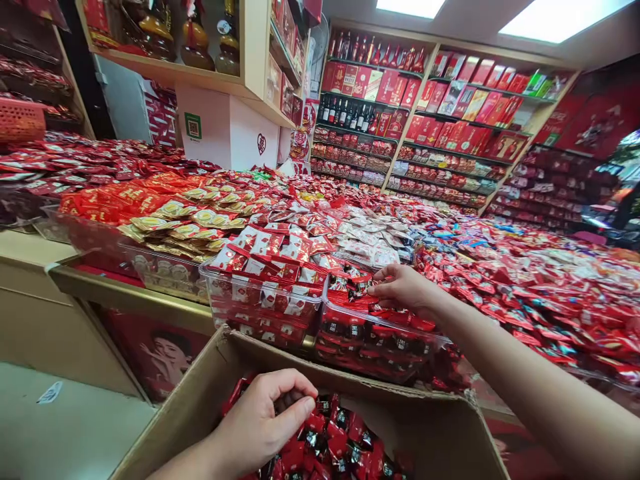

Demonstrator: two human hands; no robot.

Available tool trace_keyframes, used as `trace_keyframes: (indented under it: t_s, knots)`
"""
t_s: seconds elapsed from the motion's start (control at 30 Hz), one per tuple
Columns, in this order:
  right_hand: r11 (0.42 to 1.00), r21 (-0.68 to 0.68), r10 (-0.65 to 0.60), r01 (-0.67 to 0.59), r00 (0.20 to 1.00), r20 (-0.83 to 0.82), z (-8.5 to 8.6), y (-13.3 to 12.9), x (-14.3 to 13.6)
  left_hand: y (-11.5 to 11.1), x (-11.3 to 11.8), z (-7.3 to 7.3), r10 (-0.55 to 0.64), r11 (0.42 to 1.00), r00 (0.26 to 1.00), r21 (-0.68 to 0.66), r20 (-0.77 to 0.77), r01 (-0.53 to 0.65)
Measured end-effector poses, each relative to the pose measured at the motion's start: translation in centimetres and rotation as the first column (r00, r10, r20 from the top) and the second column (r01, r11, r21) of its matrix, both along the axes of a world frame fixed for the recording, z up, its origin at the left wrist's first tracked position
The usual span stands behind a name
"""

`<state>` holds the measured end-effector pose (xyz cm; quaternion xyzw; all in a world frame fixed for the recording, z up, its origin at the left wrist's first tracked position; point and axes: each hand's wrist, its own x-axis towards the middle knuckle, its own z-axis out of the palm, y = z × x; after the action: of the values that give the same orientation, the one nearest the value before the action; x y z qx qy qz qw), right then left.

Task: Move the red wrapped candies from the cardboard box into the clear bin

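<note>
Left hand [263,417] is down in the brown cardboard box [440,433], fingers curled shut around a few of the small red-and-black wrapped candies [333,437] piled inside. Right hand [403,288] reaches over the clear plastic bin [380,340] on the bench, fingers pressed together and pinching some of the same red-and-black candies sitting on top of its heap. Next bin to the left, another clear plastic tub [260,303], holds red-and-white wrapped sweets. Red gift boxes fill the wall shelves [440,113] behind.
</note>
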<state>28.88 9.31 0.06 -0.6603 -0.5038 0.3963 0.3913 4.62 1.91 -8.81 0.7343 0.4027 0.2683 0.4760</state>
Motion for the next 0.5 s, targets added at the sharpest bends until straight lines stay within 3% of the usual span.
trace_keyframes:
  t_s: [0.17, 0.33, 0.5]
  knots:
    - [0.996, -0.013, 0.084, -0.083, 0.992, 0.094, -0.7, 0.2, -0.3, -0.3, -0.1, 0.1, -0.006, 0.995, 0.994, 0.094, -0.112, 0.017]
    - [0.988, 0.002, 0.147, -0.154, 0.945, 0.293, -1.1, 1.3, -0.4, -0.3, -0.1, 0.0, -0.047, 0.987, 0.983, 0.141, -0.175, 0.073]
    - [0.977, 0.157, 0.044, -0.144, 0.857, 0.514, -0.1, 1.4, -0.6, -0.2, 0.1, -0.7, -0.099, 0.979, 0.970, 0.153, -0.223, 0.135]
